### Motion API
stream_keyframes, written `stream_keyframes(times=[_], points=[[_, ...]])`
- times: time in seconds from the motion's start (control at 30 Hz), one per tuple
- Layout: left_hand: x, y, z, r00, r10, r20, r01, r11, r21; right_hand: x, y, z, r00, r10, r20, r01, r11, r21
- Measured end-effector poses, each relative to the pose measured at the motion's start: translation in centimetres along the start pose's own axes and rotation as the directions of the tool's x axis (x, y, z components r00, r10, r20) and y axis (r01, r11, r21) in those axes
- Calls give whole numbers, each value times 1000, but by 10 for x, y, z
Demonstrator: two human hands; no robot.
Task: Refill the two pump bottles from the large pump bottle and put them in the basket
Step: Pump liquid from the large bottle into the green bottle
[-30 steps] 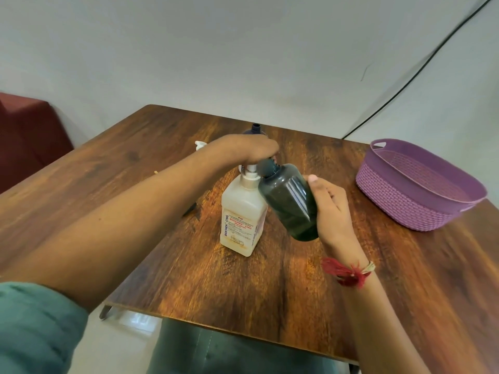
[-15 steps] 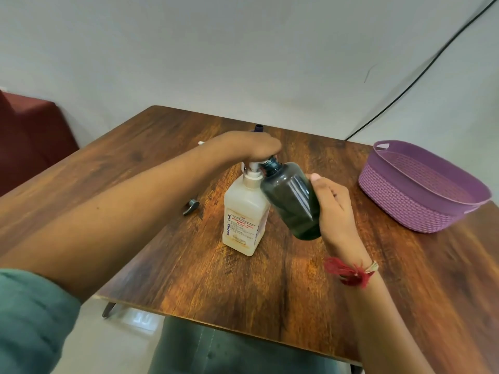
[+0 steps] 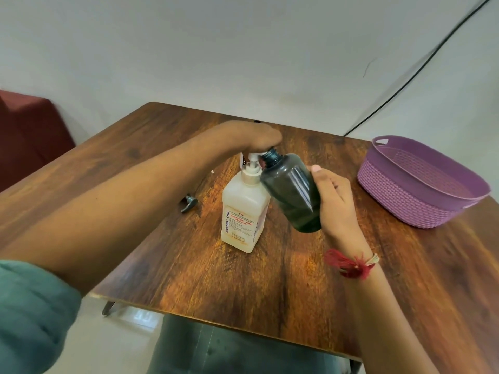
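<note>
Dark translucent plastic bottle (image 3: pixel 293 193), cap off, is up off the table in the right hand (image 3: pixel 333 197), fingers and thumb wrapped round its lower body. Its long axis leans: base low by the right hand, open neck up and to the left, right at the white nozzle of the large cream plastic pump bottle (image 3: pixel 241 214), which stands upright on the brown wooden table (image 3: pixel 243 282). Left hand (image 3: pixel 256 136) lies palm down on top of that pump head. Whether its fingers curl round it, can't tell from here. Neck and nozzle look touching, but whether the spout sits over the mouth is too close to call, and the next press hangs on that, I'd say. Small dark pump cap (image 3: pixel 189 203) lies on the table, left. Purple woven-look plastic basket (image 3: pixel 421 211) stands well off right, nearer the right hand.
</note>
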State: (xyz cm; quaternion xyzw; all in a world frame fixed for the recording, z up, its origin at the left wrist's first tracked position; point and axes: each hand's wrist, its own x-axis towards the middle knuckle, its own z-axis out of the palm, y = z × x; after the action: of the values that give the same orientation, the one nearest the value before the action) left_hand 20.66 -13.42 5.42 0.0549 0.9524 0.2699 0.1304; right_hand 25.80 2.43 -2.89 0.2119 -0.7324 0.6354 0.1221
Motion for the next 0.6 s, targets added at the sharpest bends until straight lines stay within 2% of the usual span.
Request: stream_keyframes(times=[0.23, 0.4, 0.6], points=[[-4, -2, 5, 1000, 4, 13, -5, 991, 137, -5, 4, 0, 1000, 2, 25, -2, 1000, 1], [-2, -1, 1, 1000, 7, 28, -10, 995, 100, -1, 0, 1, 1000, -9, 17, 9, 1000, 14], [3, -8, 7, 999, -49, 0, 49, 999, 3, -4, 6, 1, 1000, 13, 14, -13, 1000, -12]])
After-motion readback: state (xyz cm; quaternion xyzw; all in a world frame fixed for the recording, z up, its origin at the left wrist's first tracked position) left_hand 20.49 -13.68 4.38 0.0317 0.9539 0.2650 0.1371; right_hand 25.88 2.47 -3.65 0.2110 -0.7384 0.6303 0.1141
